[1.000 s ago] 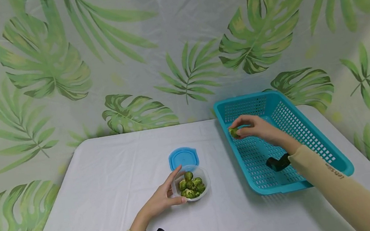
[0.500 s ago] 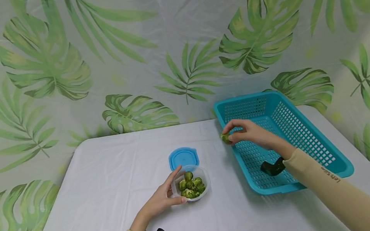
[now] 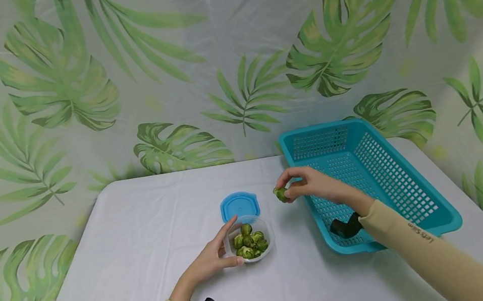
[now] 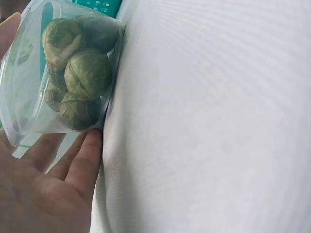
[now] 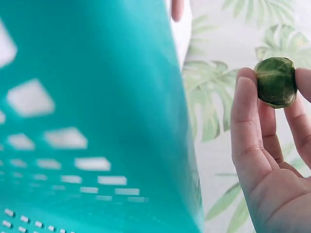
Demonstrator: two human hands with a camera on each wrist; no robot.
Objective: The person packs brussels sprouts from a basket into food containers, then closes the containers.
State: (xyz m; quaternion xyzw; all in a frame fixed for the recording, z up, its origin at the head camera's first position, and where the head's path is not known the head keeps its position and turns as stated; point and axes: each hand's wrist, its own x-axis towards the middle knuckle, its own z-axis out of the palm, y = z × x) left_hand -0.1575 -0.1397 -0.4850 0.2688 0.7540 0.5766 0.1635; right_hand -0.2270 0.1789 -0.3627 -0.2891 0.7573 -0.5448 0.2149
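My right hand (image 3: 307, 185) pinches one green Brussels sprout (image 3: 280, 194) between thumb and fingertips, held up just left of the blue basket's (image 3: 327, 128) left rim. That same sprout (image 5: 276, 82) shows whole in the right wrist view. My left hand (image 3: 212, 261) grips a small clear plastic container (image 3: 271, 240) from its left side, thumb at the near rim and fingers around the far side. Several Brussels sprouts (image 3: 248, 241) lie heaped in it. Through its clear wall in the left wrist view, the sprouts (image 4: 87, 75) rest on the bottom, and the container stands on the white cloth.
A blue lid (image 3: 239, 205) lies flat right behind the container, close to its rim. The perforated basket stands at the right of the white-covered table (image 3: 141, 224), under my right forearm. Behind the table hangs a leaf-patterned curtain (image 3: 170, 94).
My right hand has carried the sprout left and toward me, from over the basket to outside its left rim. The left hand and the container have stayed put.
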